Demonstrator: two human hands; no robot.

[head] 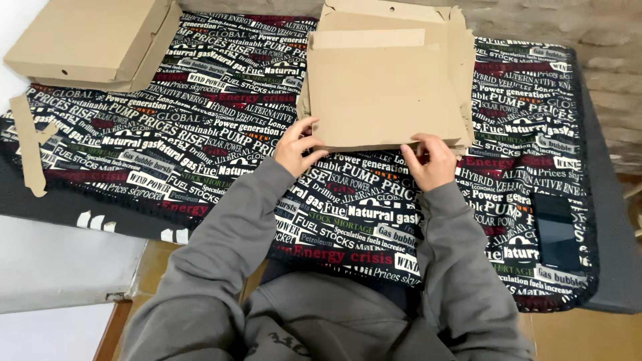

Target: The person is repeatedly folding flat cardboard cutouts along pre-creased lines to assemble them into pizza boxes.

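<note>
Gripping the near edge of the cardboard sheet (384, 93) atop the stack (465, 73) mid-cloth (200, 147), left hand (295, 148) and right hand (431, 160) pinch it; folding seemingly underway, needing a steady lift. Folded boxes (87, 40) lie far left.

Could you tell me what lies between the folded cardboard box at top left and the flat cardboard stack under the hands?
Only bare printed cloth separates the folded box from the cardboard stack, seen in the head view.
</note>
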